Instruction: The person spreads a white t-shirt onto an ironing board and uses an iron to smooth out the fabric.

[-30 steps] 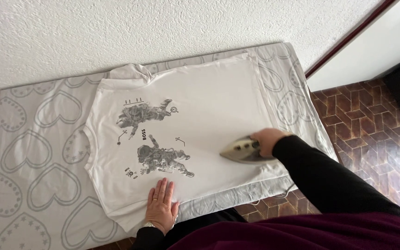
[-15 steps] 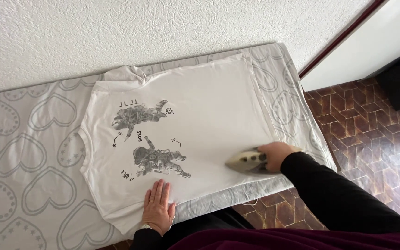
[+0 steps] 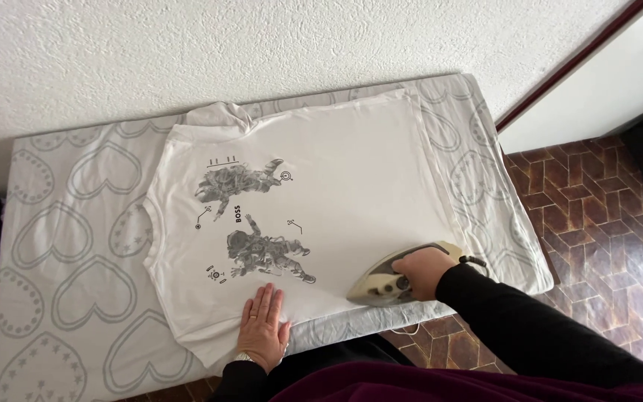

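Ironing is the step in hand: a white T-shirt [image 3: 336, 186] with a grey printed figure design lies flat across an ironing board [image 3: 61, 246] whose cover bears pale heart shapes, set against a white textured wall [image 3: 187, 52]. The right hand [image 3: 420, 269] is closed around the handle of a cream iron [image 3: 388, 283], which rests on the shirt's lower part near the board's near edge, toward its right end. The left hand [image 3: 262, 327] lies flat with fingers spread, pressing the shirt down at the near edge, just below the print. A pass toward the print would likely call for a slow, even glide while the flat hand keeps the cloth taut, well apart from the hot sole.
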